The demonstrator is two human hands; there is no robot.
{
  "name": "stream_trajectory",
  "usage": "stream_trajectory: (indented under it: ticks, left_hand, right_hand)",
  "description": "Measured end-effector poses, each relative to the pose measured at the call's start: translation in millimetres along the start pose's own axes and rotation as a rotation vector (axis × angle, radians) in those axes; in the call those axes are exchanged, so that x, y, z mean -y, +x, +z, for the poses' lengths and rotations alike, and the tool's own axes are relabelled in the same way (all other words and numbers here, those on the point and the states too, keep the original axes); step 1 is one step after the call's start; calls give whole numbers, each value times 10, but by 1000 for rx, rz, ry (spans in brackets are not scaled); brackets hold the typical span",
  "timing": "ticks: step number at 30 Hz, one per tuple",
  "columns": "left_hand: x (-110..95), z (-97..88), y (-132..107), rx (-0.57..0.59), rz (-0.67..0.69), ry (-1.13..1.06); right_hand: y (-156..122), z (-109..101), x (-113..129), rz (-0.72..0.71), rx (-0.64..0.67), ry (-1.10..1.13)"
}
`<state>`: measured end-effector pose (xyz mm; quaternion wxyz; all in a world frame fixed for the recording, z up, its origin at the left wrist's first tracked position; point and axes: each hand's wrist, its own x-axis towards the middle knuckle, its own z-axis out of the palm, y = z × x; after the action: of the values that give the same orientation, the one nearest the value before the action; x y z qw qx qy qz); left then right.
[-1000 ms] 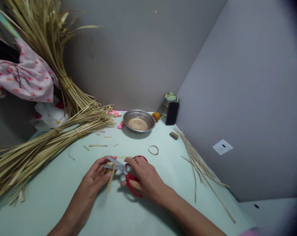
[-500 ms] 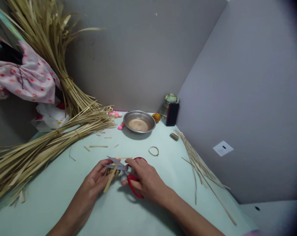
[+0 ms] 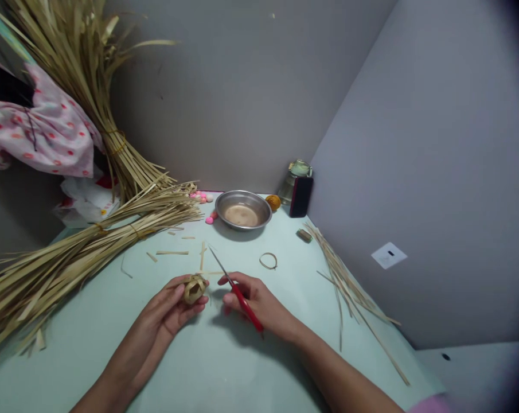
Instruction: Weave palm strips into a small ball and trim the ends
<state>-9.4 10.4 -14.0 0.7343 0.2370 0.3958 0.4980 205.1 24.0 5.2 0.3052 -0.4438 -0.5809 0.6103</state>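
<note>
Between its thumb and fingers, my left hand (image 3: 173, 304) holds a small woven straw ball (image 3: 194, 289) with a dark opening on the side toward me. My right hand (image 3: 254, 298) grips red-handled scissors (image 3: 242, 298), their blades together and pointing up and to the left, apart from the ball. Just beyond the ball, cut straw strips (image 3: 202, 256) lie on the pale green table (image 3: 225, 373). A thin straw ring (image 3: 268, 261) rests beyond my right hand.
Tied straw bundles (image 3: 125, 229) fill the left side. A metal bowl (image 3: 243, 211) of liquid stands at the back, pink balls (image 3: 209, 220) beside it. A phone (image 3: 301, 197) leans on a glass jar (image 3: 288, 186). Loose strips (image 3: 349, 281) lie along the right wall.
A strip that stuck out from the ball has come off, and another piece now lies beyond it. The scissors have moved right, away from the ball, and their blades have closed.
</note>
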Motion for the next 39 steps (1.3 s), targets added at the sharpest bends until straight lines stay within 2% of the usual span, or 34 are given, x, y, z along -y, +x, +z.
stream_trajectory:
  ticks: [3,6,9,13,17,21,24,27,31,34,39]
  left_hand:
    - [7,9,-16,21,2,28]
    - [36,47,-43,50,-11,176]
    - [81,90,-59,70,-14,297]
    - [117,94,-50,95,1,352]
    - [108,64,-46,153,-9,364]
    - [84,87,-80,183,-49,253]
    - [63,101,-100,156,-73,190]
    - [37,71,-81,41,-2,197]
    - [1,5,-28,-102,80,181]
    - [-11,-12,-8,-96,91,174]
    - [18,21,2,-57,102,223]
  right_hand:
    - [10,1,17,21,-56,70]
    - [18,25,9,24,-97,146]
    - [22,53,-14,-15,-76,185]
    - [14,65,-44,-61,-47,167]
    - [10,68,-62,-87,-81,95]
    - [10,58,-76,-114,-108,35]
    - [-14,10,-58,-158,-129,-99]
    - [-65,-57,4,-214,-144,-390]
    - [-120,-88,79,-203,-27,-710]
    - [-120,-66,76,-213,13,-754]
    - [-101,-46,48,-200,-2,-764]
